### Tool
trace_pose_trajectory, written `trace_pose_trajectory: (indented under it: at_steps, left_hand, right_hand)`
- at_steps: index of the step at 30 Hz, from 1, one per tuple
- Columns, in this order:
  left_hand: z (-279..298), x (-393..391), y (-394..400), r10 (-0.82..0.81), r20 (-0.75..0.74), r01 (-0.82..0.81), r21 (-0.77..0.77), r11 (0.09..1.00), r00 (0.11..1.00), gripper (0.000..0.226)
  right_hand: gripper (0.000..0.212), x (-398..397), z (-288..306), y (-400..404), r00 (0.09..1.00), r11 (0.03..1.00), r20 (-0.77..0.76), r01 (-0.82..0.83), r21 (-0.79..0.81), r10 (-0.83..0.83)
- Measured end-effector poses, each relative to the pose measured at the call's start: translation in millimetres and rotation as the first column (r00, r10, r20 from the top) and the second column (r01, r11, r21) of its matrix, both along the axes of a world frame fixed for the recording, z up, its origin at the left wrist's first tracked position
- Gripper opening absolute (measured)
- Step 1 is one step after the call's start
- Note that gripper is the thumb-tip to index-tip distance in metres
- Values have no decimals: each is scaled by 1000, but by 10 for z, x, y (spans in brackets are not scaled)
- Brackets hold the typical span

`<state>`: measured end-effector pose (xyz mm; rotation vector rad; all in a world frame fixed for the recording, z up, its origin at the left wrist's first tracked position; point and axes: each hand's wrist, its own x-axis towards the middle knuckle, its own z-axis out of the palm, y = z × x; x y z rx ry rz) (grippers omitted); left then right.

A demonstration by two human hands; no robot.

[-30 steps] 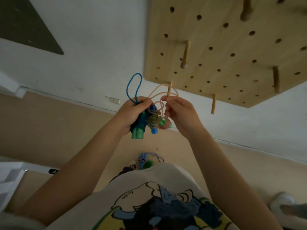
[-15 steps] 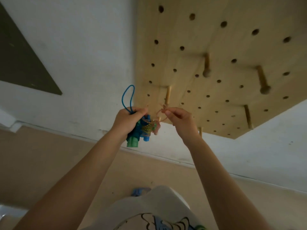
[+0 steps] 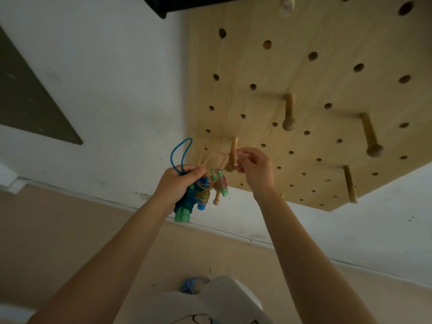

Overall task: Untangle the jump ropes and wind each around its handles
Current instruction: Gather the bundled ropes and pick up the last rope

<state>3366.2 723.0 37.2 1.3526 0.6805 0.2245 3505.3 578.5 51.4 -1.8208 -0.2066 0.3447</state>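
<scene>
Head view: right hand [image 3: 256, 170] fingers pinch the pink rope [image 3: 216, 156] looped at a wooden peg [image 3: 232, 154] on the pegboard [image 3: 327, 94]; left hand [image 3: 180, 181] grips the blue-green handles [image 3: 190, 203], blue rope [image 3: 181, 153] looping above.

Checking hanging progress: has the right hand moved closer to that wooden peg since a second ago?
Yes. The right hand now pinches the pink rope right at the peg; earlier it was below it.

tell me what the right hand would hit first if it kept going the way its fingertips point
The right hand pinches the pink cord, fingertips aimed left at the wooden peg right beside them. Likely it meets that peg first, then the pegboard behind; depth is unclear.
</scene>
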Motion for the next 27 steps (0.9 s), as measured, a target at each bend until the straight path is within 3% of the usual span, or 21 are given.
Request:
trace_pose_trajectory:
  at_steps: [3, 7, 9, 14, 17, 23, 27]
  left_hand:
    - [19, -5, -21, 3, 28, -3, -6, 1000, 1000, 10]
    - [54, -25, -95, -22, 54, 22, -9, 1000, 998, 9]
    - [48, -30, -129, -66, 57, 63, 49, 997, 996, 8]
    - [-46, -37, -218, -214, -46, 219, 139, 966, 976, 29]
    - [-146, -42, -199, -191, -121, 207, 137, 969, 974, 33]
    - [-65, -18, -162, -138, -11, 138, -2, 990, 990, 47]
    - [10, 73, -213, -95, 40, 98, -73, 992, 995, 22]
  right_hand:
    - [42, -75, 109, -39, 994, 998, -83, 63, -32, -65]
    - [77, -255, 235, -81, 965, 985, -253, -101, -140, 64]
    - [69, -301, 228, -79, 951, 980, -280, -166, -110, 130]
    - [20, -315, 181, -174, 965, 982, -212, -122, 145, 151]
    - [15, -358, 180, -237, 960, 960, -161, -195, 200, 229]
    - [13, -471, 164, -265, 948, 946, -104, -281, 162, 300]
    - [15, -423, 139, -269, 966, 965, -72, -240, 107, 248]
